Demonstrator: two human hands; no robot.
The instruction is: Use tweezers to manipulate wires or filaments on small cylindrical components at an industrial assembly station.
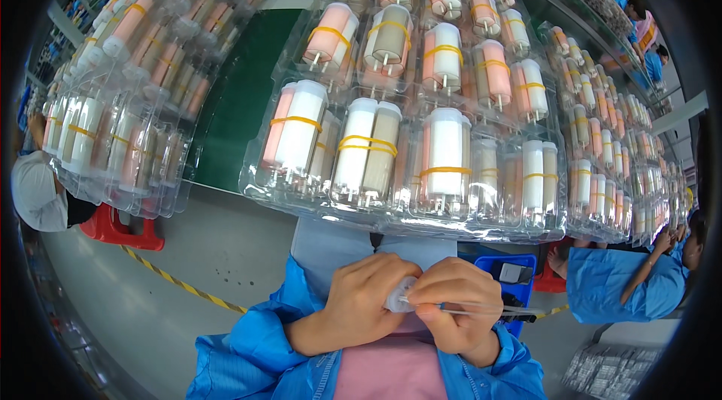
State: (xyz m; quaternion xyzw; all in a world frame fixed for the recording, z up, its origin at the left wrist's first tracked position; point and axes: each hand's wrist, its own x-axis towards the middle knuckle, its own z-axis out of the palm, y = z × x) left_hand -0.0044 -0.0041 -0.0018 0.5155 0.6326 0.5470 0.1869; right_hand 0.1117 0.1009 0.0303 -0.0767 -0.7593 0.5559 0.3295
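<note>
My left hand point(353, 298) is closed around a whitish, round-ended piece point(398, 298), held in front of my chest. Its end faces my right hand; the rest of it is hidden inside the fist. With thumb and fingertips, my right hand point(460, 302) pinches at the middle of that end. Several thin clear strips or tubes point(492, 310) stick out from the right hand's grip toward the right. Just beyond both hands is the near edge of a clear plastic tray point(323, 212), filled with white, pink and grey cylinders point(297, 133) bundled by yellow rubber bands.
More stacked trays of banded cylinders stand at the left point(113, 136) and right point(602, 159) on the green table point(226, 121). A blue bin point(487, 258) sits beyond my right hand. Red stools point(124, 228) and co-workers in blue point(617, 279) are at the sides.
</note>
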